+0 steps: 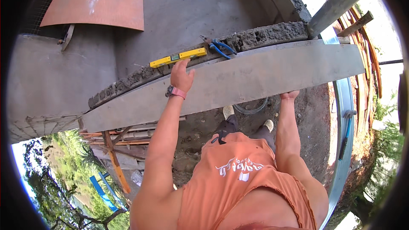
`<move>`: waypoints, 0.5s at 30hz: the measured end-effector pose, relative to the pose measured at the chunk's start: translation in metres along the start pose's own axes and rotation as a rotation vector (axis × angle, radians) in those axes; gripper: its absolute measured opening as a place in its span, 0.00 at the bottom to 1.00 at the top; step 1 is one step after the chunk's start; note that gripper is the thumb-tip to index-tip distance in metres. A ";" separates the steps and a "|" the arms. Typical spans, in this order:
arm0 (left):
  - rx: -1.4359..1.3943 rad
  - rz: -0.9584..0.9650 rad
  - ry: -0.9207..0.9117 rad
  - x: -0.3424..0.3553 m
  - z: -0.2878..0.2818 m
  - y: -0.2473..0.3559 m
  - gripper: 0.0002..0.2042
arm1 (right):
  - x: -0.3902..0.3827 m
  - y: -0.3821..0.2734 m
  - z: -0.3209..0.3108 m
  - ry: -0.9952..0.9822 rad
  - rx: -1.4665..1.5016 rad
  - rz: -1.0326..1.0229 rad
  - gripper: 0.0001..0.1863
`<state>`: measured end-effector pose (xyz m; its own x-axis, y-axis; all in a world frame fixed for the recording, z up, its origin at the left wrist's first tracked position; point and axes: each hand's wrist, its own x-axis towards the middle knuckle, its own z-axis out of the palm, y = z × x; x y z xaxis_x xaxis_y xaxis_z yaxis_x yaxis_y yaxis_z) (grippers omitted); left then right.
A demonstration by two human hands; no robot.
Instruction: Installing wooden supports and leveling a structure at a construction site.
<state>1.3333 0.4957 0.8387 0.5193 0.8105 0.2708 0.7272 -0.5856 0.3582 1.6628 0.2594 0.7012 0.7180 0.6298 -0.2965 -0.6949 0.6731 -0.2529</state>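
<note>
A long grey board point(255, 76) lies across in front of me, along the rough cement top of a low wall point(268, 36). My right hand point(289, 95) is closed on the board's near edge, its fingers partly hidden underneath. My left hand point(182, 76) rests on the board toward its far edge, fingers stretched out and thumb apart. Its fingertips reach the near side of a yellow spirit level point(194, 53) lying on the wall top. Just right of the level are blue-handled pliers point(222, 50).
Behind the wall is a grey cement surface point(183, 4), with a reddish-brown sheet point(102, 2) at far left. A metal post point(336, 6) rises at far right. A blue-handled hammer point(347, 132) lies on a metal channel point(341, 157). Coiled wire point(253, 110) sits by my feet.
</note>
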 end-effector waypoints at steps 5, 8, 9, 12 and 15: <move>0.472 0.126 -0.038 0.058 0.026 -0.066 0.20 | 0.006 0.004 -0.015 0.105 -0.103 -0.014 0.26; 0.393 0.060 -0.505 0.065 0.033 -0.061 0.18 | -0.011 -0.006 0.006 0.062 -0.116 0.024 0.25; 0.376 0.049 -0.418 0.061 0.031 -0.060 0.16 | -0.013 -0.007 0.010 0.089 -0.111 0.026 0.25; 0.336 0.090 -0.243 0.048 0.036 -0.082 0.15 | 0.003 -0.012 -0.029 0.082 -0.138 -0.012 0.25; 0.407 0.273 -0.220 0.040 0.030 -0.098 0.21 | 0.014 -0.008 -0.036 -0.031 -0.136 0.009 0.25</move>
<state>1.2963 0.5865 0.7872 0.7639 0.6381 0.0967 0.6451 -0.7592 -0.0860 1.6770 0.2486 0.6662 0.7109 0.6487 -0.2716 -0.6991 0.6098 -0.3734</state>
